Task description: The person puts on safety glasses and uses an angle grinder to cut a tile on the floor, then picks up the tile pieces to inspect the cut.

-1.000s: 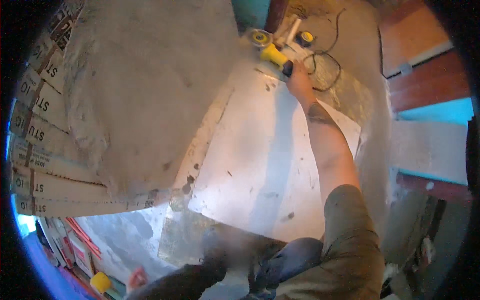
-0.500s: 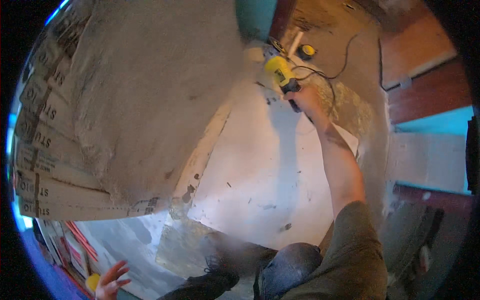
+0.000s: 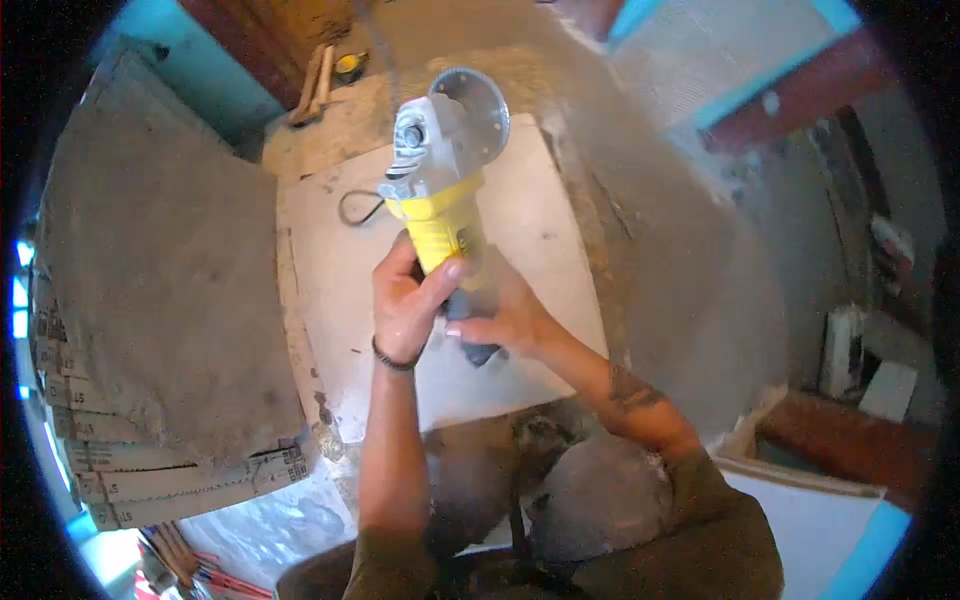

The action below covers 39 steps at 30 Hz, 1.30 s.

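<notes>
Both hands are on a yellow and black angle grinder (image 3: 437, 228), its grey head pointing away from me. My left hand (image 3: 402, 308) wraps the yellow body from the left, thumb across the top. My right hand (image 3: 510, 310) is closed round the black rear handle, partly blurred. A round disc (image 3: 472, 115) sits at the grinder's far end, facing right. Below the tool lies a large white tile (image 3: 550, 240) with a few dark specks. A loop of dark cord (image 3: 360, 206) shows just left of the grinder.
Stacked cartons (image 3: 150, 480) stand on the left under a dusty grey sheet (image 3: 170, 270). At the far left are wooden sticks (image 3: 316, 85) and a yellow and black tape measure (image 3: 349, 67). Wooden frames with turquoise edges (image 3: 800, 95) stand to the right. My knees are close below the tile.
The grinder has come up off the far end toward me. My left hand, earlier empty at the lower left, now holds its body with the right. The view has swung to the right.
</notes>
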Available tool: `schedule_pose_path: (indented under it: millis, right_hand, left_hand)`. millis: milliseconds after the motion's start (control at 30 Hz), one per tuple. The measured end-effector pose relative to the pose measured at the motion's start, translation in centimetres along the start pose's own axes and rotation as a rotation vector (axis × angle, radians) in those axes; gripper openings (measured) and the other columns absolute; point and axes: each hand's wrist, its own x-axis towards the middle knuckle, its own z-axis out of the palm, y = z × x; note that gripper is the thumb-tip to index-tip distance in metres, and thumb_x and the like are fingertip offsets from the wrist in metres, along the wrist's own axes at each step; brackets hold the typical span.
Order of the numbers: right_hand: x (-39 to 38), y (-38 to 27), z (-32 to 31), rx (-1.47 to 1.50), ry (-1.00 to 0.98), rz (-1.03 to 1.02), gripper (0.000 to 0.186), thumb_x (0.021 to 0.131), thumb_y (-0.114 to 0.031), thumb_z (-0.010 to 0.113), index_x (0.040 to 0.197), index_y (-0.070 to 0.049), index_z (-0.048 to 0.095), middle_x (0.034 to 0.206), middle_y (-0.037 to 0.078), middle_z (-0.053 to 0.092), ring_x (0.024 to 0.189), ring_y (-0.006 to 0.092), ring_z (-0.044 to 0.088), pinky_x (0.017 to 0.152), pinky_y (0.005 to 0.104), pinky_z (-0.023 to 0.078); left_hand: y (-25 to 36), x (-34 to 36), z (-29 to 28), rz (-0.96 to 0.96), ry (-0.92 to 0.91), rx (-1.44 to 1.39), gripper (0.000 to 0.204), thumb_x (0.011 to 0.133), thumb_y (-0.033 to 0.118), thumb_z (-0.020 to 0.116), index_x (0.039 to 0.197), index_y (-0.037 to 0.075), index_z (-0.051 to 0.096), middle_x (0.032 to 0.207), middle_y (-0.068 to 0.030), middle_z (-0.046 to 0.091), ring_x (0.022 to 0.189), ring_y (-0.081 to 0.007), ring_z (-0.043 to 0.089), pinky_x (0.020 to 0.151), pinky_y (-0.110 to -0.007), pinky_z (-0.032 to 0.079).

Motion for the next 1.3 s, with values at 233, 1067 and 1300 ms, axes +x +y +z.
schedule_pose_path:
  millis: [233, 1067, 1300]
  right_hand:
    - [-8.6, -2.0, -6.6, -0.098, 0.455, -0.087, 0.058, 0.075, -0.012, 0.082, 0.127, -0.003, 0.056, 0.102, 0.004, 0.067, 0.092, 0.0147, 0.067, 0.080, 0.0319, 0.056]
    - [-15.0, 3.4, -13.4, -0.123, 0.805, 0.149, 0.047, 0.082, -0.010, 0.079, 0.122, -0.003, 0.054, 0.096, 0.010, 0.070, 0.076, 0.0190, 0.070, 0.067, 0.0351, 0.058]
    - [-16.1, 3.3, -13.2, -0.168, 0.797, 0.165, 0.053, 0.080, -0.009, 0.080, 0.125, -0.002, 0.053, 0.096, 0.008, 0.069, 0.078, 0.0180, 0.070, 0.066, 0.0340, 0.058]
  left_hand:
    - [-0.6, 1.6, 14.3, -0.097, 0.045, 0.356, 0.046, 0.088, 0.030, 0.084, 0.116, -0.002, 0.067, 0.098, -0.0126, 0.075, 0.084, -0.0146, 0.071, 0.073, -0.031, 0.058]
    - [-14.9, 3.1, 22.4, 0.124, -0.309, 0.328, 0.052, 0.093, 0.041, 0.077, 0.117, -0.004, 0.064, 0.103, -0.0099, 0.072, 0.091, -0.0168, 0.068, 0.079, -0.034, 0.054]
    - [-14.2, 2.0, 23.0, -0.294, -0.243, -0.124, 0.051, 0.095, 0.039, 0.075, 0.117, -0.005, 0.062, 0.103, -0.0100, 0.069, 0.090, -0.0155, 0.066, 0.078, -0.032, 0.055]
